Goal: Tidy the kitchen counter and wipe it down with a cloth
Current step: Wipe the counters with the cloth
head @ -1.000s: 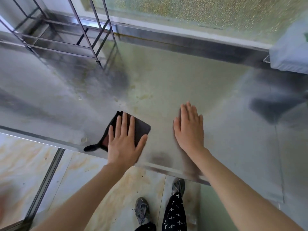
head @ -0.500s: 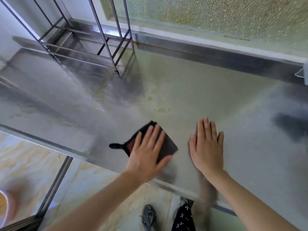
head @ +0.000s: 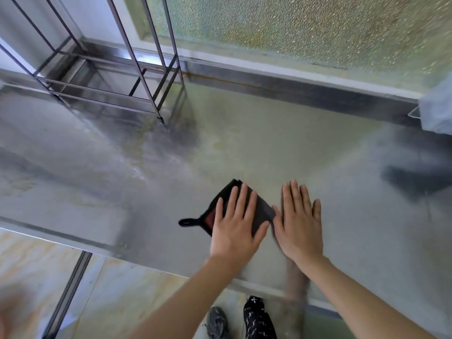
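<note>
A dark folded cloth (head: pixel 261 209) with a black hanging loop lies on the steel counter (head: pixel 305 148) near its front edge. My left hand (head: pixel 234 223) presses flat on the cloth, fingers spread, covering most of it. Just to the right, my right hand (head: pixel 299 223) rests flat on the bare steel with fingers together, its thumb side touching the cloth's right edge. The counter surface shows yellowish stains and streaks towards the back.
A metal wire rack (head: pixel 110 77) stands at the back left of the counter. A frosted window (head: pixel 293 28) runs along the back wall. A pale covered object (head: pixel 437 108) sits at the far right. Tiled floor and my feet show below the counter edge.
My left hand has slid the cloth to the right along the counter, closing the gap until it meets my right hand. The view has shifted with my head.
</note>
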A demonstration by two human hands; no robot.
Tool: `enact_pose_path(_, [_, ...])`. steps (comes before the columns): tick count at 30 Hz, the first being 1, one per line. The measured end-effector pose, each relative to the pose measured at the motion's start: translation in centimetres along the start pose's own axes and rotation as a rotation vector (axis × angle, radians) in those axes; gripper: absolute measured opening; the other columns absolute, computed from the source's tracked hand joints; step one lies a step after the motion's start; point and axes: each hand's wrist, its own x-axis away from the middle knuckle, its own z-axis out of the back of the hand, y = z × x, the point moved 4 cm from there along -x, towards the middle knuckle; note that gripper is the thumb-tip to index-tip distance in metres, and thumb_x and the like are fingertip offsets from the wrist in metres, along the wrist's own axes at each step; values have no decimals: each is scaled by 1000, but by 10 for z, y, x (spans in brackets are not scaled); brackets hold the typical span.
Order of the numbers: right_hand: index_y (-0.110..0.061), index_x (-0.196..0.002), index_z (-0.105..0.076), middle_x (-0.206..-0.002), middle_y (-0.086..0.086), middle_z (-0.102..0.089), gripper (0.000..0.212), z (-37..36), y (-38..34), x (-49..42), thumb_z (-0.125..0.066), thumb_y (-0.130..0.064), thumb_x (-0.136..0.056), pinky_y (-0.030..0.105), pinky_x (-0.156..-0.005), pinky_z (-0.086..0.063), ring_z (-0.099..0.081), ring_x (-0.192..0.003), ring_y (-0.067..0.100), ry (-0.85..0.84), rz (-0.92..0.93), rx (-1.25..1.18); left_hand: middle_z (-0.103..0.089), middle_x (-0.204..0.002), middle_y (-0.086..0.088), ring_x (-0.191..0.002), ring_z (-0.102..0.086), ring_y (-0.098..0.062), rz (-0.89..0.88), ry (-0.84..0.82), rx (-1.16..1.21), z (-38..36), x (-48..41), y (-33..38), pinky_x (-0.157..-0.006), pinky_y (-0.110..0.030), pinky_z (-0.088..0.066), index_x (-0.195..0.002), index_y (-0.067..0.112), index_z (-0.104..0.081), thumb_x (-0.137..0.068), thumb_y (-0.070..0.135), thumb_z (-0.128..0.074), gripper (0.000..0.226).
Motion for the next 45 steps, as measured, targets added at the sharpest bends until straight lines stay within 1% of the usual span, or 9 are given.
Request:
enact_pose_path(3, [-9, -147, -26, -155, 10, -22, 64, 1, 0, 0, -14, -42, -94, 53, -111, -22, -21, -143, 28, -24, 0, -6, -32, -151, -5, -140, -27, -23, 7, -19, -4, 0, -14, -8, -112, -46, -23, -143, 18, -33, -91, 59, -24, 67])
enact_pose_path(8, [-8, -143, -34, -152, 11, -31, 61, -2, 1, -3, -14, -41, -96, 53, -108, -28, -30, -139, 30, -13, -5, 14, -9, -158, -4, -145, -4, -22, 197, -37, 48, 15, -102, -69, -115, -43, -5, -148, 20, -15, -93, 57, -26, 68])
enact_pose_path(11, [-7, -142, -37, -150, 11, -33, 67, -3, 3, -4, -5, -44, -97, 51, -108, -28, -33, -138, 30, -31, -10, -12, -14, -157, -6, -144, -9, -24, 247, 0, 41, 20, -109, -75, -115, -44, -9, -147, 17, -20, -93, 56, -27, 67])
enact_pose_path(18, [-20, -138, -44, -149, 7, -38, 53, 6, 1, -14, -26, -42, -93, 51, -104, -20, -31, -136, 30, -71, 37, -83, -19, -155, -5, -142, -12, -22, 68, -115, -53, 11, -40, -57, -111, -43, -10, -147, 19, -22, -91, 60, -26, 70])
enact_pose_path(21, [-22, -138, -46, -149, 6, -38, 52, 22, -1, -63, -29, -40, -92, 52, -105, -27, -36, -136, 31, -21, 67, -124, -24, -154, -5, -141, -13, -22, 38, -98, -73, 14, -71, -66, -110, -43, -9, -146, 21, -25, -90, 61, -27, 69])
enact_pose_path(27, [-26, -143, -35, -153, 6, -30, 51, 38, 9, -179, -23, -42, -96, 54, -108, -26, -29, -139, 33, 22, 82, -39, -9, -157, -4, -145, -6, -23, 240, -66, -14, 20, -166, -80, -114, -47, -8, -148, 22, -15, -90, 60, -25, 71])
enact_pose_path(35, [-30, -148, -22, -156, 4, -22, 52, 29, 10, -187, -19, -42, -98, 54, -111, -20, -19, -143, 31, -1, 90, 22, -17, -155, 0, -143, -14, -21, -299, -138, -66, 15, -135, -83, -110, -49, -19, -146, 26, -24, -90, 64, -26, 68])
enact_pose_path(42, [-31, -146, -27, -154, 4, -27, 51, 29, 11, -188, -19, -42, -96, 52, -108, -19, -24, -141, 32, 7, 77, 28, 0, -158, -3, -145, 3, -21, 255, -76, 42, 30, -262, -119, -115, -45, 2, -149, 23, -7, -92, 58, -25, 68])
enact_pose_path(45, [-31, -146, -25, -155, 3, -25, 52, 29, 11, -188, -18, -43, -96, 50, -109, -17, -23, -142, 31, 5, 72, 37, -10, -157, -9, -144, -8, -26, 268, -12, 15, 23, -237, -87, -114, -49, -7, -148, 17, -15, -94, 54, -26, 66])
